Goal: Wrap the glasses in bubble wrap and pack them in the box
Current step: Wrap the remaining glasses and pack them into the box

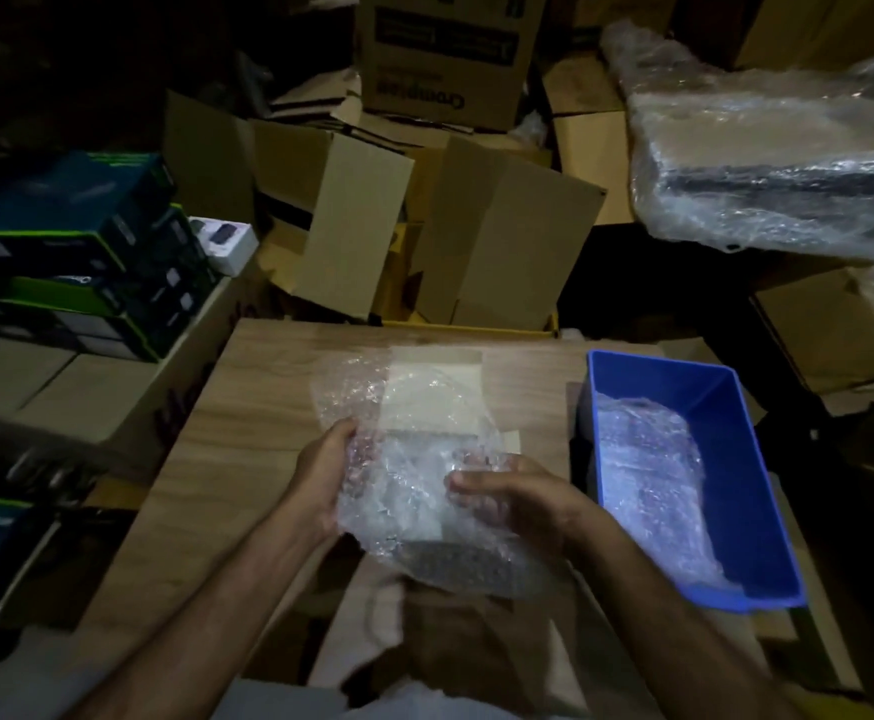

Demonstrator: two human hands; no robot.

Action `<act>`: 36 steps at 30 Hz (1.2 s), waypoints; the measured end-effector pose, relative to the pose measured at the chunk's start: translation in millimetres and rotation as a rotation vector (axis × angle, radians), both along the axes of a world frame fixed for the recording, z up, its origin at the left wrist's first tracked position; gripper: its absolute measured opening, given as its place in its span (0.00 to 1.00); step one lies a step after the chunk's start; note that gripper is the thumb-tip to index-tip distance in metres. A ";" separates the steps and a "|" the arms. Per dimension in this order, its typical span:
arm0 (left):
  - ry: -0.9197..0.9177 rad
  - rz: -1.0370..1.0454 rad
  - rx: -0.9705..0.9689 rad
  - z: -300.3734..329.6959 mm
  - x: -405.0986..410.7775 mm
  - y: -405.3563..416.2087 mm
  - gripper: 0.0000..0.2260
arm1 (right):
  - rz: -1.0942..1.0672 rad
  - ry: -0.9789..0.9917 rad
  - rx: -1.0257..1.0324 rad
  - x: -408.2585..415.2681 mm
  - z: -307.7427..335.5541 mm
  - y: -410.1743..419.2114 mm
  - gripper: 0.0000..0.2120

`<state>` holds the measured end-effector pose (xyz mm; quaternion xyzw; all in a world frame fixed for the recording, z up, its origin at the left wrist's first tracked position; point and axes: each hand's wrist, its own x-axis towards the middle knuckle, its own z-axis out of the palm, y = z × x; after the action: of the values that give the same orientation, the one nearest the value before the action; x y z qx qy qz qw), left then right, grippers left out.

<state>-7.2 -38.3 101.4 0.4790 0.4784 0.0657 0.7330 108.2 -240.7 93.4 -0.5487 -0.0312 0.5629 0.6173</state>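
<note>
A clear sheet of bubble wrap (pixel 409 459) is bunched between both hands above the wooden table (pixel 248 407). My left hand (pixel 323 478) grips its left side. My right hand (pixel 513 493) grips its right side, fingers curled into the wrap. Whatever sits inside the wrap is blurred and I cannot make it out. A blue plastic box (pixel 726 439) stands on the table to the right, holding a bundle wrapped in bubble wrap (pixel 653 470).
A pale flat sheet (pixel 440 371) lies on the table under the wrap. Open cardboard boxes (pixel 424 231) stand behind the table. Dark and green boxes (pixel 76 262) are stacked at the left. A large plastic-wrapped item (pixel 778 158) sits at the upper right.
</note>
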 end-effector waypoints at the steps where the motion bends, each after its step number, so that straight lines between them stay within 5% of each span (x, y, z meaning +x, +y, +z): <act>1: 0.033 -0.022 0.077 -1.2 -3.8 3.3 0.17 | -0.057 -0.002 -0.011 1.6 -1.0 4.2 0.22; 6: 0.059 -0.107 0.247 -9.6 -19.5 17.3 0.15 | -0.316 -0.130 -0.069 6.6 -17.6 7.9 0.16; 9: 0.056 -0.093 0.212 -14.0 -24.3 19.5 0.11 | -0.435 -0.180 -0.125 -0.6 -26.1 8.4 0.27; 12: 0.036 -0.023 0.182 -24.5 -26.9 24.0 0.16 | -0.439 -0.137 -0.064 2.3 -26.4 3.5 0.41; 15: 0.006 -0.017 0.349 -22.9 -29.3 23.4 0.17 | -0.288 -0.386 -0.029 3.5 -24.1 -9.5 0.51; 20: -0.128 -0.253 0.355 -15.1 -39.4 37.7 0.25 | -0.058 -0.744 -0.050 7.8 -33.8 -17.0 0.28; 23: -0.129 -0.479 0.235 -6.0 -48.1 50.8 0.21 | 0.015 -0.743 -0.122 10.3 -34.7 -17.5 0.35; 26: 0.007 -0.770 0.475 0.4 -48.2 51.8 0.29 | 0.138 -0.900 -0.257 9.6 -26.5 -12.0 0.35; 29: 0.083 -0.765 0.847 -1.2 -40.3 48.1 0.09 | 0.189 -1.157 -0.309 16.9 -27.1 -7.5 0.09; 32: 0.065 -0.740 0.969 2.3 -39.2 54.0 0.07 | 0.162 -1.051 -0.308 29.8 -20.3 -14.9 0.09; 36: -0.150 -0.652 0.509 3.1 -37.2 51.9 0.16 | 0.116 -0.558 -0.104 34.5 -5.3 -21.2 0.13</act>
<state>-44.4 13.6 104.5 0.7652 0.2155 -0.0190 0.6064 142.7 -261.9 88.1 -0.7106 -0.2020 0.4255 0.5226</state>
